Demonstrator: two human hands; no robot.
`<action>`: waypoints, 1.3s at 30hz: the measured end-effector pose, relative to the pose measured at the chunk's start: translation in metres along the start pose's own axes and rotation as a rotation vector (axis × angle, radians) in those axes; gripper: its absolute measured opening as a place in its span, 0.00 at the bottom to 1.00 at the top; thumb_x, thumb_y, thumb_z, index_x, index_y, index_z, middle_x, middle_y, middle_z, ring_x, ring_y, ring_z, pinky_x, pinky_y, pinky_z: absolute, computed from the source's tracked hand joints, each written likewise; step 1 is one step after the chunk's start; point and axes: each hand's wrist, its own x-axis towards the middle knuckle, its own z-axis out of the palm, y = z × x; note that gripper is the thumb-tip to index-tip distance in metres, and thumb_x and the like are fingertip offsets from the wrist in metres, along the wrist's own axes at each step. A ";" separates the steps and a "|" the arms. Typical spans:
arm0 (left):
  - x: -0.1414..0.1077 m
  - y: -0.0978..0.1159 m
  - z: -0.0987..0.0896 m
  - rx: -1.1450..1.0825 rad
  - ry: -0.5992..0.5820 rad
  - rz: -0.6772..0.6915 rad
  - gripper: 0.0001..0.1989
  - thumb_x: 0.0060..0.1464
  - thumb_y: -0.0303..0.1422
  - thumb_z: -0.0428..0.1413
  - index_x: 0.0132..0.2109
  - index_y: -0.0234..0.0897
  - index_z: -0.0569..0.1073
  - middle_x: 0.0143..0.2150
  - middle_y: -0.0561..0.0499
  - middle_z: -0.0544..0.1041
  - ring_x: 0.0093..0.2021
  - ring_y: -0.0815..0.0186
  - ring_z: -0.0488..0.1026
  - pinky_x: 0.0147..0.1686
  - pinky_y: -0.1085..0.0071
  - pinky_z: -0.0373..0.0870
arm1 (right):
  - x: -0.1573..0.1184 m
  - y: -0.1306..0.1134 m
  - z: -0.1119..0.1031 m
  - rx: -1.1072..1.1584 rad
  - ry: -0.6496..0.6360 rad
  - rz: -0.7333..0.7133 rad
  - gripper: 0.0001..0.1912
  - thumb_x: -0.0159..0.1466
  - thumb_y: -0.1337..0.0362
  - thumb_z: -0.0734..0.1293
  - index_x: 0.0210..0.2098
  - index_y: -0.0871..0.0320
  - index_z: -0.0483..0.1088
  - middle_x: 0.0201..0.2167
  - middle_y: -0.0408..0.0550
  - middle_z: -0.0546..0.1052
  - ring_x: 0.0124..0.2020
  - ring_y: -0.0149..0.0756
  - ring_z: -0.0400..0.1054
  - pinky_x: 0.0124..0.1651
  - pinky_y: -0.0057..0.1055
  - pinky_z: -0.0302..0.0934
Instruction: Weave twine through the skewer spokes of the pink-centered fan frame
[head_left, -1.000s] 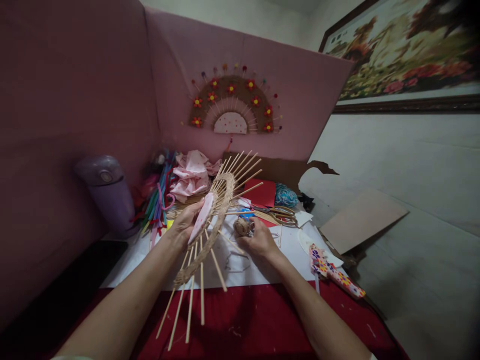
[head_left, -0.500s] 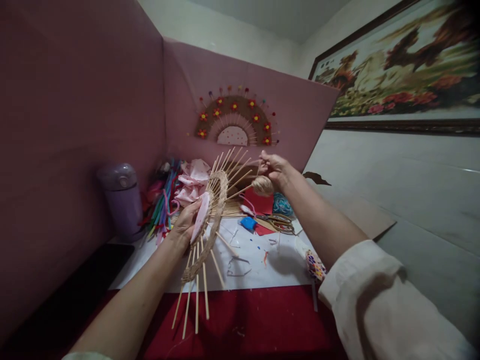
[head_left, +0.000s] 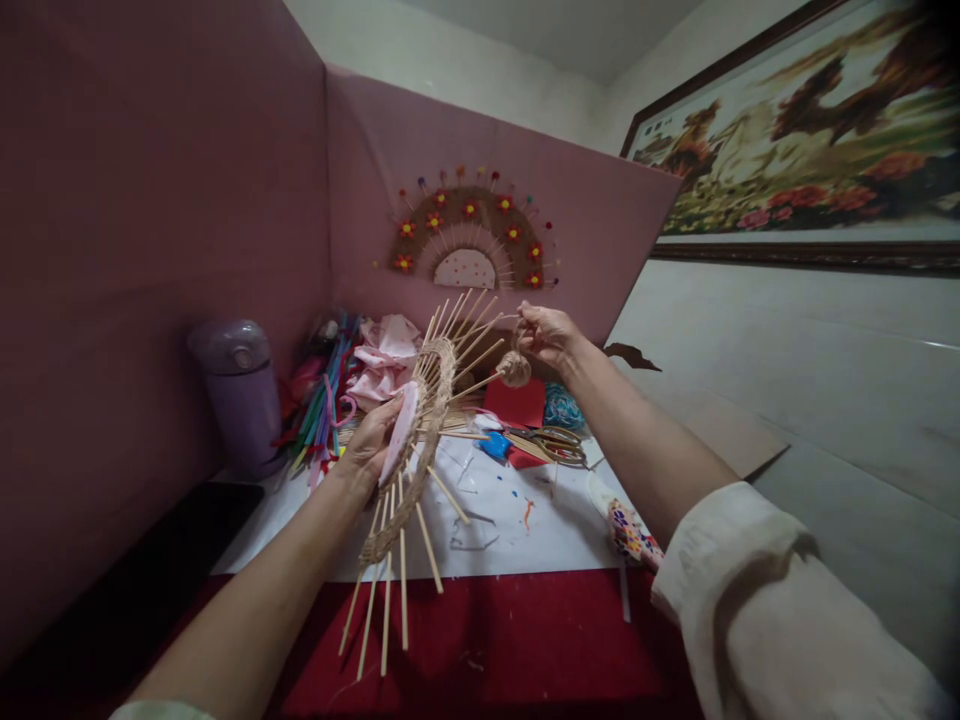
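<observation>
A half-round piece of thin wooden sticks, with a woven band of brown twine [head_left: 444,400] across them and a pale pink centre [head_left: 400,434], stands tilted over the table. My left hand [head_left: 369,442] grips it by the pink centre. Up at the right, my right hand [head_left: 546,332] pinches the twine, which stretches from the upper sticks to its fingertips. A small ball of twine [head_left: 514,369] hangs just below those fingers, beside the stick tips.
A purple bottle [head_left: 241,400], coloured pipe cleaners [head_left: 327,410] and crumpled pink cloth [head_left: 386,355] lie left. Scissors [head_left: 559,445], blue yarn [head_left: 562,406] and red sheets [head_left: 516,402] are right. A finished half-round piece [head_left: 469,215] hangs on the pink panel behind.
The twine ball has shifted slightly left and turned under my right hand. The stick piece has tilted a little, its lower sticks moving left. Both hands keep their holds.
</observation>
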 end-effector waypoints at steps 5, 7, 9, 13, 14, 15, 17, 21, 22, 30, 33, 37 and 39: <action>-0.004 -0.001 0.003 -0.027 0.032 0.010 0.09 0.54 0.22 0.50 0.41 0.30 0.72 0.25 0.50 0.78 0.22 0.69 0.75 0.26 0.77 0.73 | 0.001 0.012 0.006 -0.028 0.005 0.005 0.12 0.59 0.71 0.65 0.22 0.59 0.59 0.11 0.35 0.58 0.12 0.20 0.48 0.15 0.19 0.45; -0.004 0.000 0.003 -0.027 0.064 0.012 0.08 0.54 0.22 0.51 0.40 0.29 0.72 0.25 0.49 0.77 0.22 0.68 0.74 0.25 0.77 0.73 | 0.002 0.014 0.009 -0.042 -0.007 0.001 0.12 0.58 0.70 0.65 0.22 0.59 0.59 0.11 0.35 0.58 0.12 0.20 0.49 0.15 0.19 0.45; -0.003 0.001 0.002 -0.017 0.060 0.013 0.08 0.54 0.24 0.51 0.40 0.28 0.72 0.24 0.48 0.77 0.21 0.67 0.74 0.24 0.76 0.73 | 0.002 0.016 0.013 -0.057 -0.022 0.007 0.11 0.58 0.69 0.66 0.22 0.59 0.59 0.11 0.35 0.58 0.12 0.21 0.50 0.15 0.19 0.46; -0.005 0.004 0.003 0.024 0.046 0.005 0.09 0.56 0.27 0.50 0.38 0.27 0.73 0.22 0.47 0.76 0.19 0.66 0.73 0.21 0.75 0.73 | 0.002 0.030 0.017 -0.121 -0.070 0.060 0.11 0.57 0.69 0.67 0.21 0.59 0.61 0.10 0.35 0.58 0.11 0.21 0.48 0.15 0.19 0.43; -0.006 0.004 0.003 0.031 0.061 0.001 0.09 0.56 0.28 0.50 0.37 0.27 0.73 0.21 0.47 0.76 0.18 0.65 0.73 0.20 0.75 0.72 | 0.001 0.037 0.017 -0.144 -0.088 0.076 0.10 0.56 0.69 0.67 0.21 0.60 0.62 0.09 0.35 0.58 0.11 0.21 0.48 0.14 0.20 0.41; -0.006 0.005 0.003 0.033 0.079 -0.001 0.09 0.56 0.28 0.50 0.37 0.28 0.73 0.21 0.47 0.76 0.18 0.65 0.73 0.20 0.74 0.72 | 0.000 0.044 0.017 -0.170 -0.105 0.091 0.10 0.54 0.69 0.68 0.21 0.60 0.63 0.09 0.35 0.59 0.11 0.20 0.48 0.14 0.20 0.40; -0.005 0.005 0.002 0.020 0.097 0.011 0.08 0.56 0.27 0.50 0.37 0.28 0.73 0.22 0.47 0.76 0.20 0.65 0.74 0.23 0.74 0.73 | -0.001 0.061 0.016 -0.223 -0.147 0.135 0.10 0.51 0.68 0.71 0.21 0.60 0.65 0.10 0.37 0.62 0.11 0.21 0.50 0.14 0.20 0.41; 0.001 0.006 -0.006 0.001 0.051 0.058 0.10 0.56 0.25 0.47 0.40 0.28 0.72 0.26 0.46 0.78 0.26 0.65 0.76 0.30 0.71 0.75 | -0.003 0.095 0.013 -0.305 -0.146 0.215 0.15 0.51 0.60 0.71 0.17 0.60 0.65 0.11 0.42 0.65 0.13 0.24 0.56 0.16 0.22 0.50; 0.002 0.007 -0.007 0.009 0.040 0.058 0.10 0.57 0.25 0.47 0.39 0.27 0.72 0.27 0.45 0.78 0.26 0.64 0.76 0.30 0.71 0.75 | -0.003 0.103 0.013 -0.320 -0.127 0.231 0.16 0.52 0.59 0.71 0.16 0.60 0.64 0.11 0.43 0.66 0.13 0.26 0.58 0.16 0.23 0.51; -0.006 0.009 0.001 0.014 0.049 0.034 0.11 0.58 0.26 0.46 0.38 0.26 0.72 0.19 0.48 0.74 0.15 0.68 0.70 0.18 0.75 0.71 | -0.018 0.131 0.014 -0.315 -0.288 0.230 0.12 0.44 0.72 0.70 0.30 0.59 0.74 0.22 0.42 0.73 0.19 0.24 0.59 0.22 0.22 0.50; -0.005 0.008 0.002 0.002 0.066 0.033 0.11 0.57 0.26 0.46 0.40 0.26 0.72 0.22 0.46 0.76 0.20 0.66 0.74 0.22 0.74 0.73 | -0.023 0.133 0.019 -0.302 -0.408 0.175 0.14 0.45 0.69 0.69 0.34 0.58 0.75 0.26 0.43 0.74 0.23 0.25 0.61 0.26 0.22 0.52; -0.001 0.007 -0.003 -0.001 0.069 0.056 0.11 0.57 0.25 0.47 0.41 0.26 0.72 0.22 0.47 0.77 0.20 0.66 0.74 0.24 0.74 0.74 | -0.025 0.147 0.032 -0.433 -0.517 0.004 0.16 0.50 0.61 0.68 0.37 0.61 0.74 0.28 0.45 0.75 0.27 0.28 0.64 0.30 0.24 0.56; 0.000 0.006 -0.005 0.014 0.076 0.055 0.10 0.57 0.25 0.48 0.42 0.26 0.72 0.22 0.48 0.76 0.18 0.67 0.72 0.24 0.74 0.73 | -0.025 0.155 0.039 -0.573 -0.507 -0.058 0.13 0.51 0.60 0.68 0.32 0.62 0.74 0.25 0.45 0.74 0.25 0.28 0.63 0.29 0.25 0.56</action>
